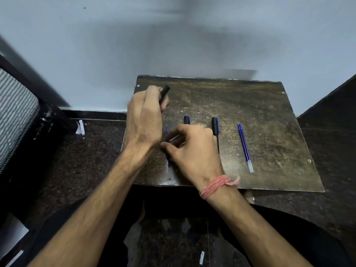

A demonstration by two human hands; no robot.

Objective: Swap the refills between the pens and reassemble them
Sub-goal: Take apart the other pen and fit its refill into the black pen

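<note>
My left hand [144,120] is closed around a black pen barrel [164,93] whose end sticks out above my fingers, near the board's far left corner. My right hand [189,153] rests low on the board, its fingertips pinching a thin part by a blue refill [168,162] that lies lengthwise under it; what it pinches is partly hidden. A black pen cap [186,120] pokes out just beyond my right hand. A black pen with a clip [215,127] lies to the right. Further right lies a second blue refill [245,147].
The parts lie on a worn dark board [260,112] set on a dark speckled floor against a pale wall. A mesh chair back [15,112] stands at the left. A scrap of white paper [80,127] lies left of the board. My knees are under the board's near edge.
</note>
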